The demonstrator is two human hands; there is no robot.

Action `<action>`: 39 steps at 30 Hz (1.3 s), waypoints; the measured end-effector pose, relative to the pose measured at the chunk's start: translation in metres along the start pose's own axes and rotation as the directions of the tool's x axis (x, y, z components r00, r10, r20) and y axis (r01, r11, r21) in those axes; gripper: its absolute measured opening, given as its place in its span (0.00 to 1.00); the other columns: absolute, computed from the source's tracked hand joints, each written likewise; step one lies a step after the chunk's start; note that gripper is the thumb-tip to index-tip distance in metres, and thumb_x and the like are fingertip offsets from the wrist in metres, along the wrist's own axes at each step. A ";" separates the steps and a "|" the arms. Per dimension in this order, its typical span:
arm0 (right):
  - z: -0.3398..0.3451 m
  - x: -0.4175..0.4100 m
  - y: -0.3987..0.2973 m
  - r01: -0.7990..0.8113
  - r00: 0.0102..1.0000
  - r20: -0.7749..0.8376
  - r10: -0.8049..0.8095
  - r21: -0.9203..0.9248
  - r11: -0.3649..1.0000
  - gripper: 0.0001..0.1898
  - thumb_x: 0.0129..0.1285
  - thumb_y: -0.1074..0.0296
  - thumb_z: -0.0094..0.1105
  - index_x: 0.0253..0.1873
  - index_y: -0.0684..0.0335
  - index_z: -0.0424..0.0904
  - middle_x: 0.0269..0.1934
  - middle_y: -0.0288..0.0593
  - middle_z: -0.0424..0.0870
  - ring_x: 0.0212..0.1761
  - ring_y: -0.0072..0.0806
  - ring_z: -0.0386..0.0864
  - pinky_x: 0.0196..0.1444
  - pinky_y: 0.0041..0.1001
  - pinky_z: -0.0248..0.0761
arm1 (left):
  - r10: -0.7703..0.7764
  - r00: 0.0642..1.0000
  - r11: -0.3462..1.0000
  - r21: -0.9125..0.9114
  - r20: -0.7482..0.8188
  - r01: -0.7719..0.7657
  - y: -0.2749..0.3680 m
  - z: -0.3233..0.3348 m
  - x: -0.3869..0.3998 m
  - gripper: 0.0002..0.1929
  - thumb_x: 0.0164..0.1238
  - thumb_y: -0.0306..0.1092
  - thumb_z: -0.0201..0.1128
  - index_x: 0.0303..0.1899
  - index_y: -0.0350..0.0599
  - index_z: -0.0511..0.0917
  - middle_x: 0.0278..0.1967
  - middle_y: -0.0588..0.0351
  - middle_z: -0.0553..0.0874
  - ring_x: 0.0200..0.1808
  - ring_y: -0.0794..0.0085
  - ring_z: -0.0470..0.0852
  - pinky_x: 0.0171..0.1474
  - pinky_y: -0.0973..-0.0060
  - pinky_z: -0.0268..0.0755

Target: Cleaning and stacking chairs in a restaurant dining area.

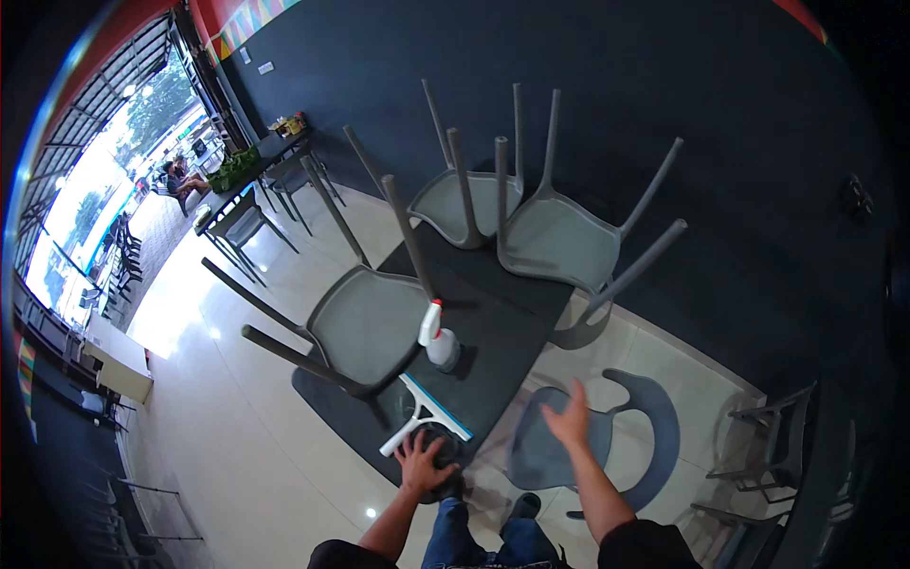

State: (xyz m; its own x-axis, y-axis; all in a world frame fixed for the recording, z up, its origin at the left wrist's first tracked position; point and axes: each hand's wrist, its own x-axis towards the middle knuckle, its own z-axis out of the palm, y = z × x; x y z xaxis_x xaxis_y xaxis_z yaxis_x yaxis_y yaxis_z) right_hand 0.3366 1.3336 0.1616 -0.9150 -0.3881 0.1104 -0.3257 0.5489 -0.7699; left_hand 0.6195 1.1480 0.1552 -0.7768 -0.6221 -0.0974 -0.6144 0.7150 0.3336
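My left hand [422,466] rests with spread fingers on a dark bundled thing, perhaps a cloth, at the near end of the black table [498,355]. Right beside its fingertips lies a white squeegee [419,416] with a blue blade edge. Over the seat of a grey plastic chair [540,441], my right hand [571,416] is held with fingers apart and nothing in it. A white spray bottle [442,347] with a red-tipped nozzle stands on the table, beyond the squeegee. Several grey chairs, one of them the left chair [370,323], sit upside down on the tabletop, legs up.
A dark wall [711,284] runs behind the table. More chairs [775,455] stand at the right. At the upper left, another table [274,153] bears green leafy things, with chairs beside it. People sit farther off, near the open front. Pale tiled floor [249,427] shows at left.
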 end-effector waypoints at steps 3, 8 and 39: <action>0.073 0.036 -0.123 0.199 0.960 0.159 -0.229 0.185 0.962 0.55 0.39 0.56 0.79 0.71 0.68 0.53 0.66 0.59 0.65 0.67 0.51 0.65 0.68 0.42 0.58 | 0.119 0.991 0.992 0.033 0.066 -0.121 -0.014 -0.010 -0.001 0.40 0.40 0.68 0.69 0.61 0.70 0.73 0.71 0.45 0.58 0.71 0.36 0.50 0.65 0.33 0.44; 0.175 0.076 -0.205 0.150 0.974 0.108 -0.201 0.360 0.921 0.54 0.42 0.61 0.78 0.73 0.56 0.50 0.58 0.53 0.76 0.59 0.48 0.75 0.59 0.41 0.69 | 0.304 0.929 0.952 -0.044 0.211 -0.302 -0.032 -0.025 0.012 0.52 0.33 0.72 0.70 0.69 0.77 0.62 0.71 0.40 0.55 0.63 0.35 0.60 0.61 0.41 0.55; -0.154 -0.214 0.168 -0.798 0.555 -0.458 0.695 -0.056 0.600 0.30 0.42 0.71 0.73 0.53 0.58 0.71 0.39 0.49 0.85 0.44 0.47 0.83 0.47 0.41 0.76 | 0.184 0.980 0.855 -0.479 -0.080 -0.199 -0.009 -0.032 -0.024 0.16 0.35 0.28 0.72 0.30 0.37 0.76 0.28 0.48 0.80 0.31 0.57 0.80 0.37 0.68 0.72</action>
State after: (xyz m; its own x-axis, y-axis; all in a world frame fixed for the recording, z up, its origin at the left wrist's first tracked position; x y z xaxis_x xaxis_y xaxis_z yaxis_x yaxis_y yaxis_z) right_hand 0.4407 1.6225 0.1056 -0.8430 0.5049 -0.1857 0.5211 0.6805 -0.5152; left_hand 0.6485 1.1466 0.1844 -0.8631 -0.5033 0.0406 -0.3040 0.5822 0.7540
